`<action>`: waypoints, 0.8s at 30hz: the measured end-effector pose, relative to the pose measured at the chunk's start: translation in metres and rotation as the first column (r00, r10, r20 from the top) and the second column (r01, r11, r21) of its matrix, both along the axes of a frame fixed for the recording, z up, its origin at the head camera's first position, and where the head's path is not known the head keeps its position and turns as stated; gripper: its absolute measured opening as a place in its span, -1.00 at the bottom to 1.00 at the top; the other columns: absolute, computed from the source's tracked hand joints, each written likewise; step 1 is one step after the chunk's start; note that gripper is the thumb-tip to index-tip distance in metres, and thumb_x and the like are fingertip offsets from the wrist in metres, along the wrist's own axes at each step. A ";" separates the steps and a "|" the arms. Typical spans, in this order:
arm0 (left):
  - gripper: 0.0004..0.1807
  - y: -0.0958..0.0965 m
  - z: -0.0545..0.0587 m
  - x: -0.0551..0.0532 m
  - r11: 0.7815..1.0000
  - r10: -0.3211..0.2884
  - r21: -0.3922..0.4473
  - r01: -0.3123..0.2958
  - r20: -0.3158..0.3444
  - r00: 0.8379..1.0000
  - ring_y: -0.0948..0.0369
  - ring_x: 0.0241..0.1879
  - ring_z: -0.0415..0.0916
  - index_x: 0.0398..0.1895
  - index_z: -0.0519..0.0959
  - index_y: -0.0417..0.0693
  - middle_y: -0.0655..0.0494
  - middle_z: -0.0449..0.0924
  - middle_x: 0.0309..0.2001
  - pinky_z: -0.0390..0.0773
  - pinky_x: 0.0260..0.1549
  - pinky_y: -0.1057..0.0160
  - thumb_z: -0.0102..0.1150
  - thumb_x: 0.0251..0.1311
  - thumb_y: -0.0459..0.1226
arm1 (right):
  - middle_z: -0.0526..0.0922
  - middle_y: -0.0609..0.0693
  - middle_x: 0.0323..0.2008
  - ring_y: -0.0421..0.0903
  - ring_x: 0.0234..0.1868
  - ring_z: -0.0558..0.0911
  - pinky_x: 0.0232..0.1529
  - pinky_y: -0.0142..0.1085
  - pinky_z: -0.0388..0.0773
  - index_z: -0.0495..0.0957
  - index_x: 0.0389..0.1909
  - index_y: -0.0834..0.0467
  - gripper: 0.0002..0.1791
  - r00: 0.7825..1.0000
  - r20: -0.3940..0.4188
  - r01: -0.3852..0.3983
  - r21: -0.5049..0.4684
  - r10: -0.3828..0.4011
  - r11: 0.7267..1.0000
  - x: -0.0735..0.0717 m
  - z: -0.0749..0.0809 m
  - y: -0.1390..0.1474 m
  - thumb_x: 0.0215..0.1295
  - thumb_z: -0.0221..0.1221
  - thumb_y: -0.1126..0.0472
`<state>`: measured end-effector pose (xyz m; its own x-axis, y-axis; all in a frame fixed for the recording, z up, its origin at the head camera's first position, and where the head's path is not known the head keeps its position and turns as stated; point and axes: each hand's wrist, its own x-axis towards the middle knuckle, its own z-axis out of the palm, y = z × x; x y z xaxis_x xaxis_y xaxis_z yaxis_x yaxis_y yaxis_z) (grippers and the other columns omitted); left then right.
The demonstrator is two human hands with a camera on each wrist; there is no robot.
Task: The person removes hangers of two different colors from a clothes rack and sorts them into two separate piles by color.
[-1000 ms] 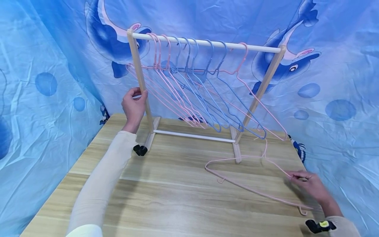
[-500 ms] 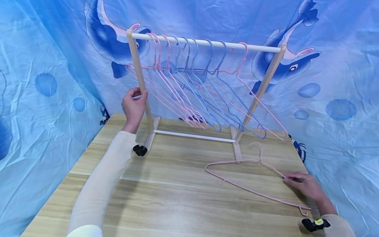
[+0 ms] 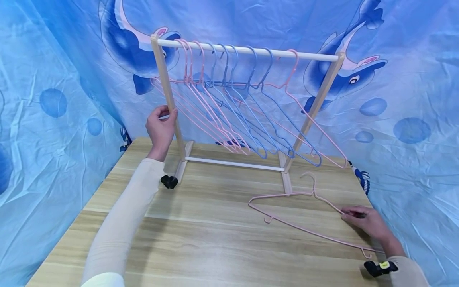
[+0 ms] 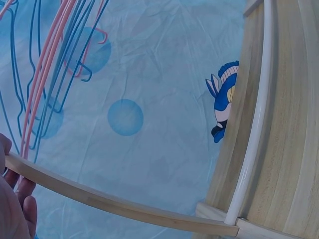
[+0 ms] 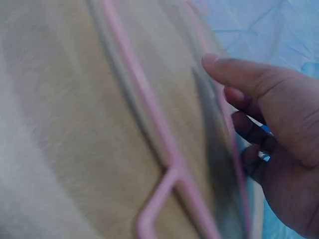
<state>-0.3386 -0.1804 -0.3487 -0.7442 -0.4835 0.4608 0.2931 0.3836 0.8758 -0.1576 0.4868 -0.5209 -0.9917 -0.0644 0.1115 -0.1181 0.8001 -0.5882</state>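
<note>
My left hand (image 3: 161, 127) grips the left wooden post (image 4: 114, 201) of a small clothes rack, thumb on one side and fingers on the other. A pink clothes hanger (image 3: 312, 231) lies on the table in front of the rack's right foot, its hook pointing toward the rack. At the hanger's right shoulder, my right hand (image 3: 365, 223) pinches the sloping bar, thumb across it and fingers curled at its far side. In the right wrist view the pink bar (image 5: 144, 89) with its small side hook runs past that hand.
Several pink and blue hangers (image 3: 272, 101) hang from the rack's white top rail (image 3: 247, 50). A white lower bar (image 3: 234, 164) joins the rack's feet. Blue cloth (image 3: 408, 191) with dolphin prints surrounds the wooden table (image 3: 201, 247).
The pink hanger has shifted slightly left and its raised hook has come down toward the table, the right hand moving with it. The left hand stays on the post.
</note>
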 end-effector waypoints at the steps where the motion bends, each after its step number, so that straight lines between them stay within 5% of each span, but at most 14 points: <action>1: -0.65 0.000 0.000 0.000 1.000 0.000 0.001 0.000 0.001 1.000 0.14 -0.15 0.72 0.02 0.72 -0.07 -0.03 0.73 -0.10 0.70 -0.07 0.23 0.32 0.33 -0.04 | 0.79 0.05 -0.14 -0.58 -0.17 0.54 -0.24 -0.61 0.46 0.76 -0.04 0.21 -0.68 1.000 0.011 0.008 -0.018 -0.007 1.000 0.000 0.003 0.000 0.27 0.42 0.12; 9: -0.66 0.002 0.001 0.000 1.000 0.009 -0.009 -0.009 0.015 1.000 0.17 -0.17 0.72 0.02 0.72 -0.07 -0.04 0.74 -0.09 0.70 -0.07 0.26 0.32 0.33 -0.06 | 0.67 -0.45 -0.16 -0.52 -0.22 0.59 -0.32 -0.48 0.60 0.59 0.18 0.36 -0.54 0.998 0.024 0.064 -0.117 -0.062 0.991 0.000 0.043 0.001 0.49 0.21 0.07; 12: -0.66 0.002 0.001 0.001 1.000 0.010 -0.013 -0.010 0.013 1.000 0.19 -0.19 0.72 0.01 0.72 -0.08 -0.04 0.74 -0.10 0.70 -0.07 0.27 0.33 0.33 -0.07 | 0.60 -0.59 -0.16 -0.53 -0.20 0.61 -0.29 -0.51 0.62 0.61 0.19 0.22 -0.61 0.999 0.015 0.053 -0.190 -0.051 0.980 -0.001 0.065 0.000 0.53 0.16 0.07; 15: -0.66 0.003 0.001 0.001 1.000 0.004 -0.016 -0.004 0.014 1.000 0.19 -0.19 0.71 0.02 0.71 -0.08 -0.04 0.73 -0.09 0.70 -0.07 0.26 0.32 0.34 -0.07 | 0.65 -0.54 -0.16 -0.50 -0.19 0.65 -0.27 -0.52 0.66 0.65 0.13 -0.02 -0.75 1.000 0.008 0.028 -0.333 -0.026 0.943 -0.004 0.091 -0.005 0.56 0.12 0.14; 18: -0.66 0.002 0.002 0.001 1.000 -0.002 -0.021 0.002 0.019 1.000 0.18 -0.17 0.71 0.02 0.71 -0.08 -0.05 0.73 -0.08 0.70 -0.07 0.25 0.31 0.34 -0.06 | 0.73 -0.38 -0.18 -0.42 -0.20 0.70 -0.25 -0.49 0.68 0.67 0.02 -0.12 -0.75 1.000 -0.010 -0.016 -0.489 0.013 0.872 -0.009 0.119 -0.013 0.57 0.08 0.23; 24: -0.66 0.001 0.001 0.001 1.000 0.003 -0.019 -0.002 0.023 1.000 0.18 -0.18 0.71 0.02 0.72 -0.07 -0.04 0.74 -0.07 0.70 -0.07 0.25 0.31 0.34 -0.05 | 0.76 -0.30 -0.18 -0.37 -0.17 0.72 -0.24 -0.49 0.68 0.70 -0.02 -0.20 -0.73 0.997 0.037 -0.029 -0.619 0.066 0.785 -0.019 0.172 -0.038 0.62 0.02 0.12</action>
<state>-0.3371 -0.1799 -0.3472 -0.7533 -0.4766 0.4533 0.2723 0.4013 0.8745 -0.1766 0.4488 -0.3490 -0.9947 -0.0476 0.0910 -0.1002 0.2577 -0.9610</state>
